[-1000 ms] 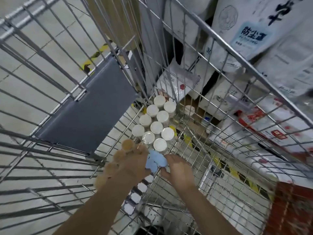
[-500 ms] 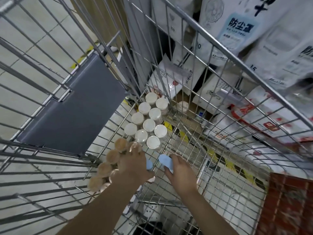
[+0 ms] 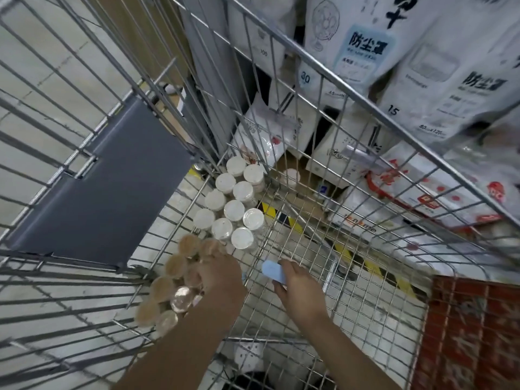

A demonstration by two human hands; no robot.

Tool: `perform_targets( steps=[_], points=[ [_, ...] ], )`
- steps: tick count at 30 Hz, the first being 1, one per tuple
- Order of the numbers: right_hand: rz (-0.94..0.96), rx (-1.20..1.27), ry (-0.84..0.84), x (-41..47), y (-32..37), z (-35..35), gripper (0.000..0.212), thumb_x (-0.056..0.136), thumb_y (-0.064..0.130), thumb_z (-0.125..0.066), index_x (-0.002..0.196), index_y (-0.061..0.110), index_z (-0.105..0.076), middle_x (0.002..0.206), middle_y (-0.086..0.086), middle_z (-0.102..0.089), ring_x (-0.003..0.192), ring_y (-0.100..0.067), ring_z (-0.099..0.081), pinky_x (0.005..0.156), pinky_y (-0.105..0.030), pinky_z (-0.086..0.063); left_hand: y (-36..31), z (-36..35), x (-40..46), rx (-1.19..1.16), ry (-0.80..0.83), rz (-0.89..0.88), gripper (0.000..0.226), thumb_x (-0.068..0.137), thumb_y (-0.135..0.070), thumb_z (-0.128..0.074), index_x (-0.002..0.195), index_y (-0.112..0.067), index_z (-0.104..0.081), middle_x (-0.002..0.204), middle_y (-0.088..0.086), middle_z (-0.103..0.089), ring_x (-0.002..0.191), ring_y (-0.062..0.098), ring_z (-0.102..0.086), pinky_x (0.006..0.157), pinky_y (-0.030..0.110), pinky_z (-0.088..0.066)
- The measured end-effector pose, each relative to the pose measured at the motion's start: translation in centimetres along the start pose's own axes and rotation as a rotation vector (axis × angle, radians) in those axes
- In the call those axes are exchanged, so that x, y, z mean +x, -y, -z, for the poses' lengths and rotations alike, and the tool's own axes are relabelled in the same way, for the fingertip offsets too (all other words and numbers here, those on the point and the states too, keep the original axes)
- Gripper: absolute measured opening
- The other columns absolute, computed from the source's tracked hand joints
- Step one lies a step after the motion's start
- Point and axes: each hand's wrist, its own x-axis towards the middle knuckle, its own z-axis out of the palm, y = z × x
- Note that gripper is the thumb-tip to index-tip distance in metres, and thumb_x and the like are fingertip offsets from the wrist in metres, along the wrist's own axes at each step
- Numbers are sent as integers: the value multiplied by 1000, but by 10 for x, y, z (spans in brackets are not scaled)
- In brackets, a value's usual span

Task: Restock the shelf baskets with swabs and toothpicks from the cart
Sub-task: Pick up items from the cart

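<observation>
I look down into a wire cart [image 3: 332, 271]. A cluster of white-lidded round jars [image 3: 233, 201] stands at its far corner. A row of tan-lidded jars [image 3: 171, 282] lies along the left side. My left hand [image 3: 219, 277] rests over the tan jars, with its fingers hidden beneath it and a sliver of a blue piece showing at its right edge. My right hand [image 3: 298, 288] pinches a small light-blue container [image 3: 273, 273] just above the cart floor.
A grey plastic flap [image 3: 107, 187] leans against the cart's left wall. Beyond the right wall, shelves hold white bagged goods [image 3: 374, 46] and red-and-white packs [image 3: 439, 190]. A red mesh panel [image 3: 475, 333] sits at lower right. Yellow-black floor tape shows through the wire.
My hands have drawn apart: the right hand carried one light-blue container rightward away from the left hand. The view shifted, so the jars sit lower-left.
</observation>
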Motion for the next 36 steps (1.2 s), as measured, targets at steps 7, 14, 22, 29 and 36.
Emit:
perform_targets(
  steps=[7, 14, 22, 29, 36],
  points=[
    [-98, -2, 2, -22, -22, 23, 40, 97, 34, -48, 135, 22, -41, 126, 1, -56, 110, -19, -55, 79, -27, -45, -17, 2, -6, 77, -12, 52, 38, 92, -23, -55, 128, -10, -51, 127, 12, -53, 108, 26, -57, 71, 35, -48],
    [-181, 98, -73, -55, -40, 51, 40, 95, 32, -52, 134, 24, -42, 123, 2, -57, 103, -17, -56, 71, -26, -43, -5, 8, -21, 157, -222, -180, 38, 96, -11, -46, 133, -8, -43, 140, 10, -42, 115, 21, -57, 84, 29, -52],
    [-228, 292, -172, -117, -45, 112, 42, 94, 36, -56, 133, 24, -46, 100, 9, -54, 82, -10, -51, 55, -16, -33, 16, 54, -90, -50, -496, -403, 40, 87, -39, -55, 120, -18, -51, 115, 2, -54, 103, 21, -58, 76, 31, -38],
    [-278, 593, -267, -213, -37, 210, 41, 83, 52, -61, 117, 36, -46, 99, 15, -60, 83, -3, -58, 67, -19, -47, 9, 100, -215, -996, -446, -604, 25, 78, -26, -75, 96, -31, -58, 88, -16, -64, 83, 1, -58, 59, 9, -40],
    [-312, 929, -494, -341, -58, 307, 18, 85, 21, -70, 98, 22, -59, 81, 10, -58, 67, -2, -54, 59, -14, -42, -42, 136, -342, -1357, -352, -817, 18, 81, -10, -71, 87, -27, -65, 70, -13, -65, 60, -2, -53, 56, 16, -42]
  ],
)
